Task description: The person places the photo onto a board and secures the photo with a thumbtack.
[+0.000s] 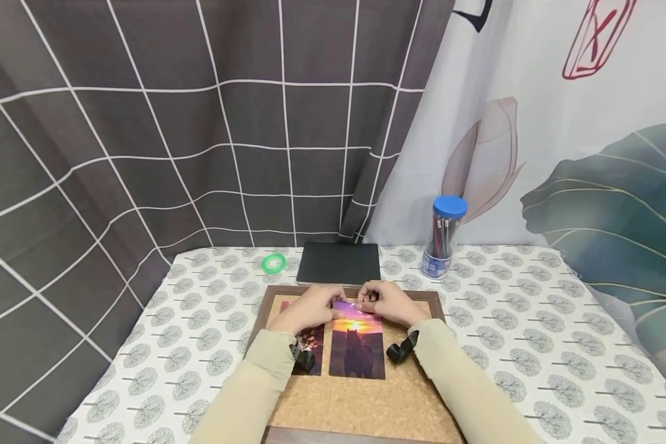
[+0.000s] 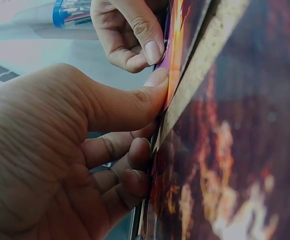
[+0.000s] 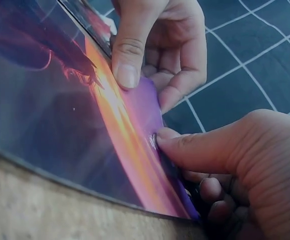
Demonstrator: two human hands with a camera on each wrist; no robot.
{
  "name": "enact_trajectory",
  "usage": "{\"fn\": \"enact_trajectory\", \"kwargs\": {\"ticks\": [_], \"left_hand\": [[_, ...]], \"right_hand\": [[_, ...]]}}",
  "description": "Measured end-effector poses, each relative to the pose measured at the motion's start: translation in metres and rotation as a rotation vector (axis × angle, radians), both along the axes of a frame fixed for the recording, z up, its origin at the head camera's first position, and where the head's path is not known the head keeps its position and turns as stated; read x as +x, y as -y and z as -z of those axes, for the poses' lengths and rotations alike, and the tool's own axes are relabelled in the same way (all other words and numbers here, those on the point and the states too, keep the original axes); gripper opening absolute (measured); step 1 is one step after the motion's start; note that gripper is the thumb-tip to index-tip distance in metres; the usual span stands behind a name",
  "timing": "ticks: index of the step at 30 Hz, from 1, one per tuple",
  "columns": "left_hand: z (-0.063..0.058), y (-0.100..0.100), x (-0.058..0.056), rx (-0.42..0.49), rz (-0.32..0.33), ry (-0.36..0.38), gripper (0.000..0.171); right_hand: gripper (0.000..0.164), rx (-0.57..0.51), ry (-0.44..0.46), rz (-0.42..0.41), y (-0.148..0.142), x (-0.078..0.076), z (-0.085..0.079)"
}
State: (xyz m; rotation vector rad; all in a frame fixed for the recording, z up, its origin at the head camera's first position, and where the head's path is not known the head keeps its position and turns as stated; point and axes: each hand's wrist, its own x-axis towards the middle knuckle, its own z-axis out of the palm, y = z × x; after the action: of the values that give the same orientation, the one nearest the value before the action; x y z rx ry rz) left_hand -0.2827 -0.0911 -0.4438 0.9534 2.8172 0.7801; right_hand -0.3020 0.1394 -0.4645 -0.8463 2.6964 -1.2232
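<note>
A glossy sunset photo print (image 1: pixel 357 354) with a dark horse-like silhouette lies upright on a wood-framed cork board (image 1: pixel 361 404). My left hand (image 1: pixel 311 307) pinches its top left part, thumb on the front and fingers curled behind the edge, as the right wrist view shows. At the middle of the top edge, my right hand (image 3: pixel 234 160) pinches the print with its thumb over a small shiny spot; whether that is tape or a crease, I cannot tell. A second dark photo (image 2: pixel 234 165) with orange-red patches lies to the left, partly hidden by the left arm.
Behind the board lies a flat black rectangular item (image 1: pixel 338 262). A green tape roll (image 1: pixel 274 263) sits at its left. To the right stands a clear jar (image 1: pixel 443 240) of pencils with a blue lid. A tree-patterned cloth (image 1: pixel 533 351) covers the table; curtains hang behind.
</note>
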Motion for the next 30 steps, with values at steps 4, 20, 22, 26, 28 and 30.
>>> {"fn": "enact_trajectory", "kwargs": {"ticks": [4,20,22,26,28,30], "left_hand": [[-0.002,0.002,0.000,-0.006,-0.016,-0.003,0.020],[-0.001,0.007,0.002,-0.077,-0.102,-0.020,0.023],[-0.001,0.006,0.002,-0.081,-0.104,-0.021,0.024],[-0.002,0.003,0.000,-0.097,-0.101,-0.028,0.026],[-0.003,0.002,-0.001,-0.115,-0.100,-0.045,0.029],[-0.006,0.004,-0.002,-0.136,-0.115,-0.062,0.033]], "right_hand": [[0.009,0.004,-0.006,-0.002,0.004,-0.002,0.000],[0.011,0.023,-0.050,-0.049,0.010,-0.003,0.001],[0.009,0.021,-0.047,-0.062,0.006,-0.005,0.003],[0.006,0.034,-0.059,-0.105,0.000,-0.007,0.002],[0.009,0.053,-0.069,-0.133,-0.001,-0.007,-0.001],[0.013,0.077,-0.084,-0.144,-0.002,-0.006,-0.008]]}}
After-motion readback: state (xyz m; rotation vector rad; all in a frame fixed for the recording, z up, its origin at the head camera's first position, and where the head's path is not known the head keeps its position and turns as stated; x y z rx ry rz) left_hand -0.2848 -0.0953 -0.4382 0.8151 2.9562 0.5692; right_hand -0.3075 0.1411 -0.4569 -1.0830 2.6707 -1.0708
